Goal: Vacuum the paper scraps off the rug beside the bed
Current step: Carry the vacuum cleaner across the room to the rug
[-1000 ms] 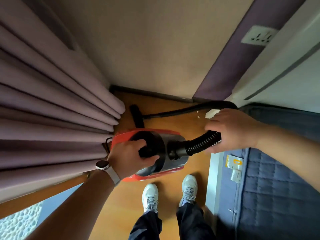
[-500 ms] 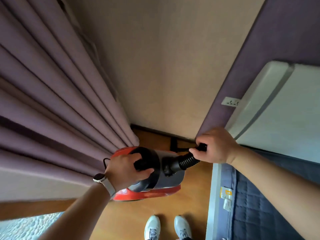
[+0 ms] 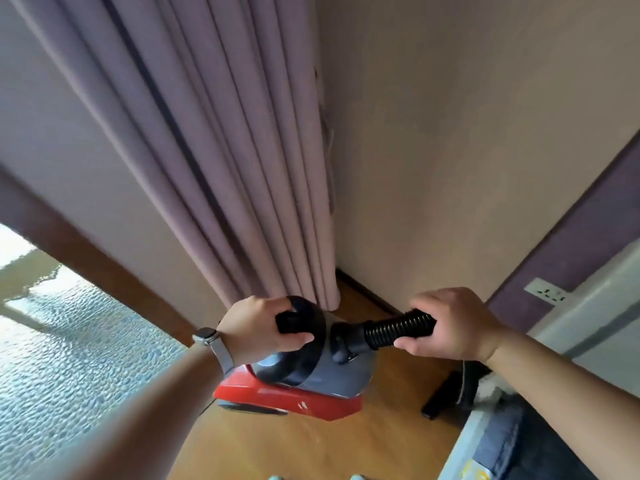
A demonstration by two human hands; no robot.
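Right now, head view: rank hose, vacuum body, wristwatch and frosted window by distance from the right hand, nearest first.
1. hose: gripped in the right hand.
2. vacuum body: just left, at the hose's end.
3. wristwatch: further left, on the other wrist.
4. frosted window: far left, beyond that arm.

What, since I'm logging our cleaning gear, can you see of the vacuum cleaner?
The vacuum cleaner is a canister type: a red plastic-looking base under a grey drum with a black top and handle. The left hand grips that handle; the right hand grips the ribbed black hose plugged into its front. It tilts, seemingly carried above the wooden floor, beside the curtain. Whether it runs cannot be told.
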